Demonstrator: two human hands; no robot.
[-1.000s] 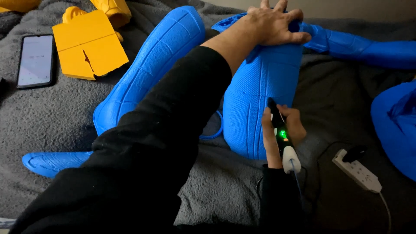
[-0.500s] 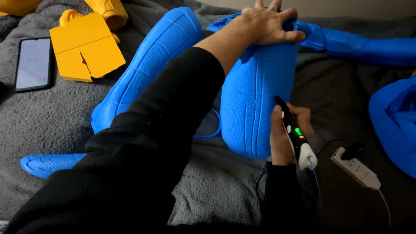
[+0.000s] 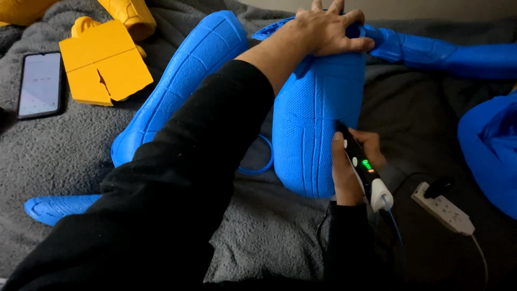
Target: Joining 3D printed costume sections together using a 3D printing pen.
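The blue ribbed shell (image 3: 318, 140) stands nearly upright on the grey blanket (image 3: 70, 161), its long axis running from its rounded lower end near you up and away to the top edge. Your pen tool (image 3: 362, 164) lies against the shell's right flank, low down, its dark tip pointing up and left into the plastic and its white tail end, with a blue cord trailing off it, pointing back toward you. So the tool's long axis runs roughly along the shell's side, slightly slanted into it, and a small green light shows on its body.

Your right hand (image 3: 350, 172) is the one nearer that spot: its grip is closed around the pen, thumb on the left of the barrel and fingers curled behind it. Your left hand (image 3: 328, 29) reaches across in a black sleeve (image 3: 177, 178) and lies spread flat over the shell's top, fingers splayed and pressing down, holding nothing but steadying the piece; it is well apart from the tool's tip.

Just left of the shell leans a second long blue shell (image 3: 177, 86), and a thin blue ring (image 3: 258, 161) lies between them. Another blue piece (image 3: 447, 51) stretches off to the right behind, and a rounded blue part (image 3: 490, 151) sits at the right edge. A white power strip (image 3: 441, 207) lies near the pen's tail. At the far left are a yellow block (image 3: 102, 67) and a phone (image 3: 39, 83).
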